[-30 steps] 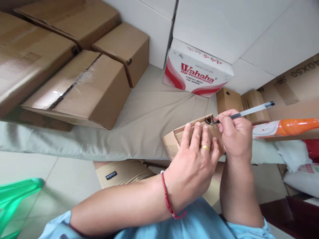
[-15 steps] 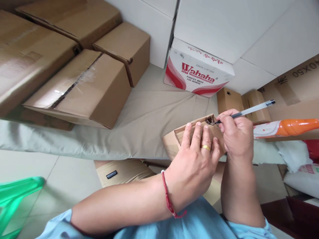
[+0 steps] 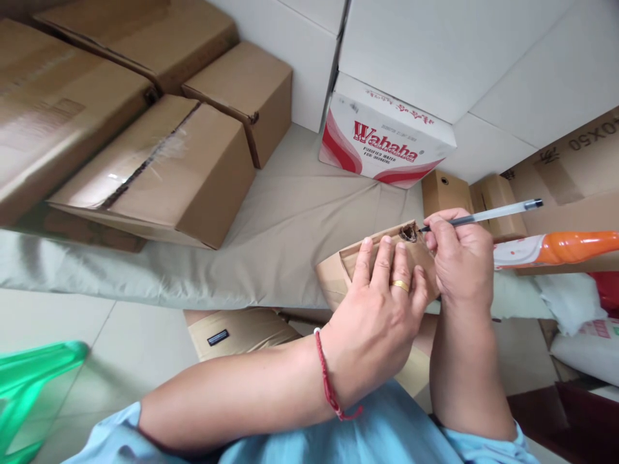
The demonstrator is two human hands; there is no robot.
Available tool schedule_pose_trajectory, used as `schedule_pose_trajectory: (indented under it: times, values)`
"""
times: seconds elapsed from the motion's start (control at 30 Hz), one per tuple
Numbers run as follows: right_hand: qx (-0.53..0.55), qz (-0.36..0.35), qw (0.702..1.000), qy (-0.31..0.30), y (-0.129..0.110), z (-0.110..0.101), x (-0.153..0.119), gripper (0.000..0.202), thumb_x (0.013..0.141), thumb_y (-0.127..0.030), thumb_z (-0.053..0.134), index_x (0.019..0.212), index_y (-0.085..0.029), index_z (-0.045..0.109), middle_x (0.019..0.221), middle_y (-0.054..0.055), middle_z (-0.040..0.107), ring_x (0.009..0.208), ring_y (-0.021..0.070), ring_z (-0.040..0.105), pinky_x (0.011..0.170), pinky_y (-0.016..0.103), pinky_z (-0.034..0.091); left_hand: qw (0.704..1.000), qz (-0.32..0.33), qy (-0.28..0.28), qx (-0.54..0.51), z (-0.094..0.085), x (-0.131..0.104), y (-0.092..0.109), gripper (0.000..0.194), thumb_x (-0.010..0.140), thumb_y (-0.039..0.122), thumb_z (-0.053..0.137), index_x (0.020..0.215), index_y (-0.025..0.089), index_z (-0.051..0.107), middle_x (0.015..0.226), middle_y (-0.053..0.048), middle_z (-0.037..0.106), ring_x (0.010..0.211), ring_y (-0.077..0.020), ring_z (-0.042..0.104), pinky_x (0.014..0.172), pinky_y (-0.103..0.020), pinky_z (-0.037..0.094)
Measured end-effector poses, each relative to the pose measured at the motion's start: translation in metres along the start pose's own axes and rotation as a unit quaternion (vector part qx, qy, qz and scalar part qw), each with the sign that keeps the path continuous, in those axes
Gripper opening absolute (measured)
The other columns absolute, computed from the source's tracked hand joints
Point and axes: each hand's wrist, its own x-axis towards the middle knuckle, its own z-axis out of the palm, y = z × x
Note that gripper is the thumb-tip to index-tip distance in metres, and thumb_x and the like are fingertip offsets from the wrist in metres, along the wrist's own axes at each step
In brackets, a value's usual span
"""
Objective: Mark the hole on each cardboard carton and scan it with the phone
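A small brown cardboard box (image 3: 333, 280) sits tilted at the front edge of the covered surface, by my body. Its upper corner carries a dark, scribbled-looking patch or torn hole (image 3: 409, 232); I cannot tell which. My left hand (image 3: 384, 306) lies flat across the box with its fingers stretched out, a gold ring on one of them. In my right hand (image 3: 461, 258) a pen (image 3: 503, 211) with a clear barrel is gripped, its tip down beside the dark patch. The lower part of the box is hidden under my hands.
Several cardboard boxes (image 3: 213, 180) stand at the left on the grey cloth (image 3: 285, 212). A white and red Wahaha carton (image 3: 387, 138) is against the tiled wall. Right of my hand lies an orange-topped bottle (image 3: 575, 248). A green plastic stool (image 3: 43, 361) is at lower left.
The pen tip has shifted slightly at the dark patch, and its back end has tipped a little lower and to the right. My left hand stays in place on the box.
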Motion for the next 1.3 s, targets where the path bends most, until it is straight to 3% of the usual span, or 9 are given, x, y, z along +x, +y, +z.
schedule_pose_trajectory:
  times: [0.17, 0.43, 0.87, 1.0, 1.07, 1.17, 1.3]
  values:
    - [-0.033, -0.021, 0.999, -0.017, -0.008, -0.001, -0.001, 0.019, 0.098, -0.035, 0.065, 0.083, -0.024, 0.069, 0.068, -0.002, 0.060, 0.065, 0.0159, 0.057, 0.066, 0.031, 0.047, 1.000, 0.000, 0.000, 0.001, -0.001, 0.001, 0.000, 0.054, 0.107, 0.036, 0.060, 0.151, 0.005, 0.062, 0.158, -0.033, 0.060, 0.153, -0.0532, 0.055, 0.126, -0.075, 0.045]
    - [-0.073, 0.005, 0.997, -0.012, -0.007, -0.001, 0.002, 0.018, 0.095, -0.034, 0.065, 0.082, -0.024, 0.070, 0.065, -0.002, 0.060, 0.064, 0.0168, 0.058, 0.068, 0.032, 0.046, 1.000, 0.000, 0.003, 0.001, 0.000, 0.000, 0.000, 0.055, 0.107, 0.037, 0.061, 0.151, 0.004, 0.063, 0.158, -0.034, 0.060, 0.153, -0.0544, 0.055, 0.125, -0.076, 0.045]
    - [-0.076, -0.031, 0.997, -0.012, -0.004, -0.002, 0.002, 0.019, 0.097, -0.037, 0.067, 0.082, -0.026, 0.068, 0.068, 0.000, 0.063, 0.062, 0.0182, 0.057, 0.064, 0.035, 0.044, 1.000, 0.000, 0.001, 0.010, 0.000, 0.000, 0.000, 0.055, 0.106, 0.038, 0.061, 0.151, 0.006, 0.063, 0.158, -0.032, 0.062, 0.153, -0.0525, 0.056, 0.125, -0.075, 0.046]
    - [-0.060, -0.071, 0.996, -0.014, -0.006, -0.002, -0.004, 0.024, 0.102, -0.044, 0.066, 0.086, -0.026, 0.069, 0.072, 0.002, 0.063, 0.064, 0.0181, 0.057, 0.064, 0.035, 0.046, 1.000, 0.001, 0.003, 0.011, -0.001, 0.000, 0.000, 0.055, 0.106, 0.037, 0.061, 0.151, 0.005, 0.063, 0.158, -0.032, 0.061, 0.152, -0.0525, 0.056, 0.125, -0.074, 0.046]
    - [-0.023, -0.084, 0.996, 0.008, -0.007, 0.000, -0.007, 0.026, 0.103, -0.048, 0.066, 0.092, -0.025, 0.069, 0.074, 0.001, 0.062, 0.063, 0.0166, 0.055, 0.062, 0.033, 0.044, 1.000, 0.000, 0.003, 0.013, -0.001, 0.000, 0.000, 0.054, 0.106, 0.035, 0.060, 0.151, 0.005, 0.062, 0.158, -0.032, 0.061, 0.151, -0.0525, 0.057, 0.124, -0.074, 0.047]
    - [0.065, -0.081, 0.991, 0.086, -0.008, 0.004, -0.011, 0.028, 0.103, -0.052, 0.064, 0.103, -0.024, 0.067, 0.075, 0.000, 0.059, 0.058, 0.0136, 0.050, 0.053, 0.030, 0.038, 1.000, 0.003, 0.012, 0.012, 0.000, 0.000, -0.002, 0.049, 0.105, 0.032, 0.061, 0.146, 0.005, 0.065, 0.155, -0.033, 0.063, 0.149, -0.0523, 0.059, 0.121, -0.074, 0.049]
    - [0.137, -0.082, 0.969, 0.190, 0.003, -0.004, -0.016, 0.024, 0.102, -0.049, 0.062, 0.106, -0.026, 0.060, 0.075, -0.003, 0.054, 0.053, 0.0118, 0.045, 0.048, 0.027, 0.030, 0.998, 0.030, 0.047, -0.021, 0.001, -0.002, -0.009, 0.030, 0.106, 0.034, 0.063, 0.119, 0.010, 0.074, 0.134, -0.023, 0.075, 0.135, -0.0424, 0.071, 0.122, -0.065, 0.053]
